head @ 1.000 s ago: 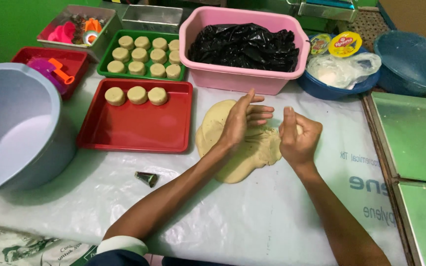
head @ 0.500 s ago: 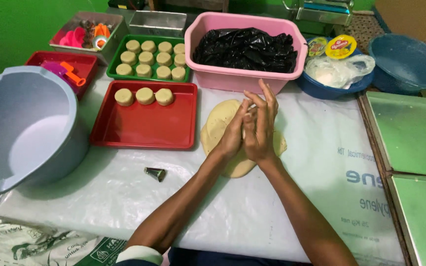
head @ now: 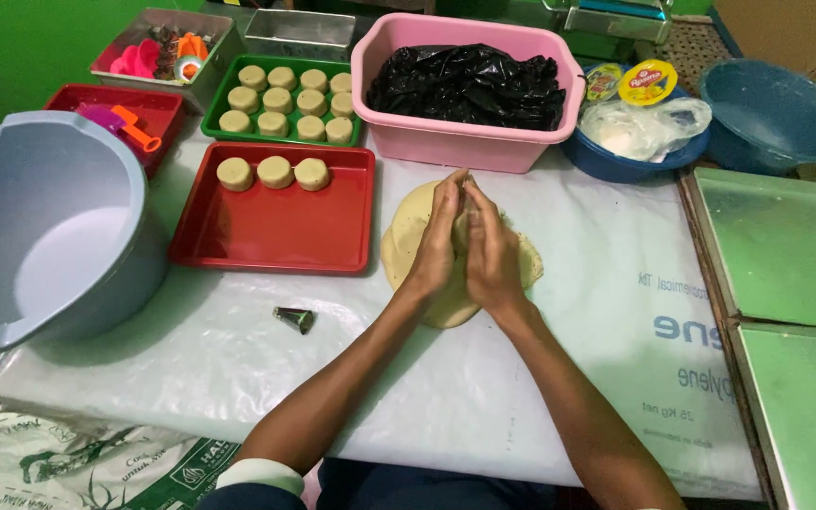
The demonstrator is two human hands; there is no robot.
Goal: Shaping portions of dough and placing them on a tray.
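Fingers [head: 446, 203] of my left hand [head: 434, 250] and right hand [head: 491, 255] lie flat, palms pressed together above the dough sheet [head: 408, 241] on the counter [head: 238, 349]. Whatever sits between my palms is hidden, so I cannot tell if they grip anything.

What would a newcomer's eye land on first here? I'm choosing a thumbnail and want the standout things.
First, the left hand and right hand pressed palm to palm over the flat sheet of pale dough at the table's middle. Next, the pink tub of crumpled black plastic just behind them. Then the red tray to the left, with three round dough pieces along its far edge.
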